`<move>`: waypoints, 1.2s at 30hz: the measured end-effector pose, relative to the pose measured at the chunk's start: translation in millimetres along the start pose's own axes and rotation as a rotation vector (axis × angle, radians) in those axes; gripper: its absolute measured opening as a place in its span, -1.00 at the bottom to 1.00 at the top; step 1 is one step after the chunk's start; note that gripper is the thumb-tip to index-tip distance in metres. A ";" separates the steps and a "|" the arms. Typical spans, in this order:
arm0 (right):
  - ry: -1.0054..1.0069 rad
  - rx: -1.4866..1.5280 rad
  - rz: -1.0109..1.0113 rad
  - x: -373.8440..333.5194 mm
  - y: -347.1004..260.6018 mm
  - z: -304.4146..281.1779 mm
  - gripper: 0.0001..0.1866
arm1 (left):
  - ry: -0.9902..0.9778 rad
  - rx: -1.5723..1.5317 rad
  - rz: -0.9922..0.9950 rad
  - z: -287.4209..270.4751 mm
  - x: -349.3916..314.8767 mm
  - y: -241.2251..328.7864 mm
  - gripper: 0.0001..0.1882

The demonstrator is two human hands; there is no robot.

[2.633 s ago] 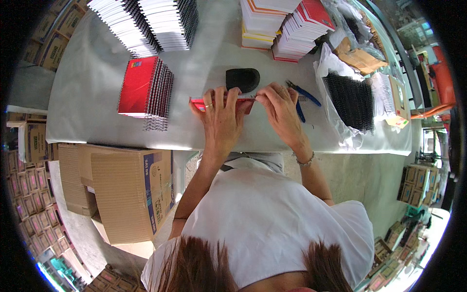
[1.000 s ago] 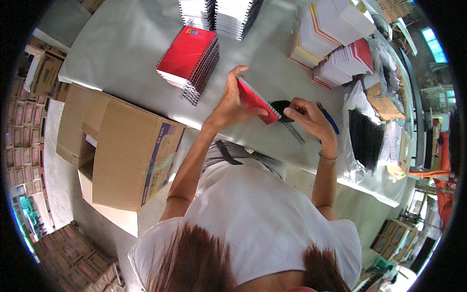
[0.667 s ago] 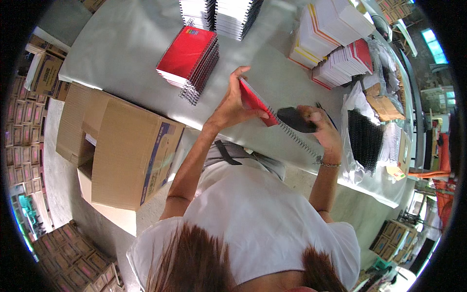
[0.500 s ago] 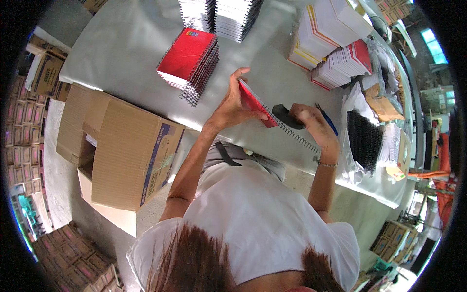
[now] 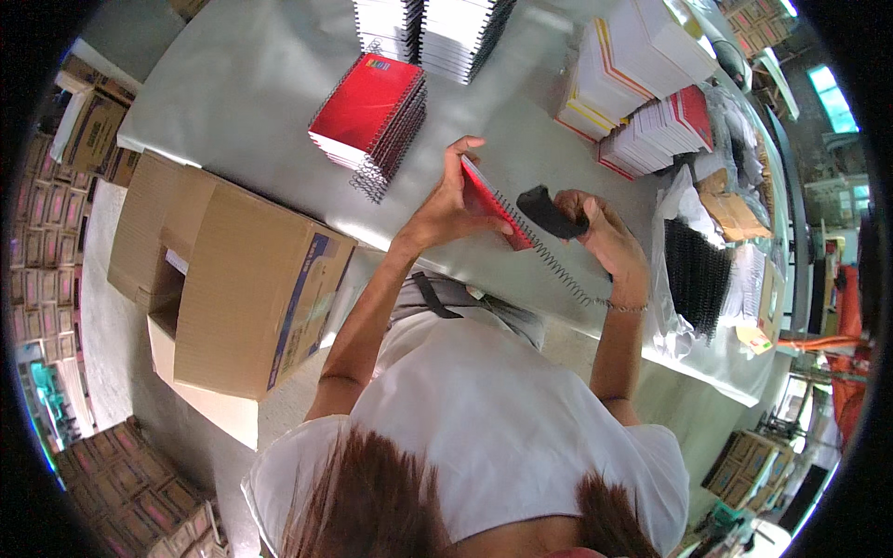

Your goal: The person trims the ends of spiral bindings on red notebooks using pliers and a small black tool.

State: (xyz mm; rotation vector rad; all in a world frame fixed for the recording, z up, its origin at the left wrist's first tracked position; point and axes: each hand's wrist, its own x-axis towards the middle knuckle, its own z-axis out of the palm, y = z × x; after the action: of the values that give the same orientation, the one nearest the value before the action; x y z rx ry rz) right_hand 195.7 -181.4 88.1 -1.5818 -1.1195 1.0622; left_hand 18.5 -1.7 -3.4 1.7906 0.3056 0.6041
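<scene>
My left hand (image 5: pixel 437 212) is closed on a small red notebook (image 5: pixel 491 209), held on edge above the table's near side, thumb on the cover and fingers behind it. A dark wire coil (image 5: pixel 558 270) runs along the notebook's right edge, and its loose length trails out toward my right wrist. My right hand (image 5: pixel 609 240) grips a black curved piece (image 5: pixel 547 214) just right of the coil; whether the piece touches the coil I cannot tell. Beyond my left hand lies a stack of red spiral notebooks (image 5: pixel 367 107), with several loose coil ends sticking out.
White coil-bound stacks (image 5: pixel 456 42) stand at the far side of the grey table (image 5: pixel 233 102). To the right are piles of unbound pages (image 5: pixel 619 74), red-covered booklets (image 5: pixel 656 135) and a bag of black coils (image 5: pixel 696 274). An open cardboard box (image 5: pixel 251 279) stands at left.
The black piece in my right hand has tilted steeper. The coil's loose end has shifted toward the notebook. A blue-handled thing near my right hand is now mostly hidden.
</scene>
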 end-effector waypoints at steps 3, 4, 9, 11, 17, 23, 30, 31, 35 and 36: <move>-0.106 0.023 -0.165 -1.4 3.3 1.3 -0.53 | -0.032 -0.023 -0.043 -1.2 1.9 3.9 0.38; -0.137 -0.012 -0.146 -1.9 -1.0 1.5 -0.53 | -0.035 -0.014 -0.036 -2.1 1.2 3.1 0.38; -0.047 0.003 -0.049 0.5 -18.5 9.5 -0.55 | -0.027 -0.073 -0.023 -0.5 -0.9 -2.4 0.37; -0.132 0.068 -0.113 3.1 -11.3 7.3 -0.57 | -0.045 -0.056 -0.042 -1.0 3.7 0.8 0.37; 0.056 -0.124 0.042 12.6 3.0 7.5 -0.46 | 0.000 0.046 0.071 0.1 -3.3 -3.4 0.36; -0.132 -0.108 -0.105 4.7 -20.4 8.8 -0.66 | -0.056 -0.083 -0.104 -2.0 -0.8 -5.0 0.34; -0.061 -0.054 -0.075 15.0 -2.8 13.6 -0.68 | -0.061 -0.046 -0.092 -1.7 -3.0 3.6 0.32; -0.051 -0.042 -0.075 15.3 -2.9 15.8 -0.68 | -0.061 -0.044 -0.097 -1.8 -5.5 1.3 0.31; -0.034 -0.161 -0.032 24.1 -9.2 13.9 -0.68 | -0.035 -0.015 -0.041 -1.5 -1.9 2.7 0.29; 0.021 -0.206 -0.050 27.3 -8.9 14.9 -0.67 | -0.038 -0.043 -0.060 -1.7 -1.0 4.8 0.29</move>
State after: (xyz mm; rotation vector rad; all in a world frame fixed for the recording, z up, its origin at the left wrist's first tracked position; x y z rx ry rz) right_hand 185.8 -150.6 89.3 -1.7108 -1.2807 0.9195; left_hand 16.4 -2.3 1.3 1.7438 0.3166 0.5296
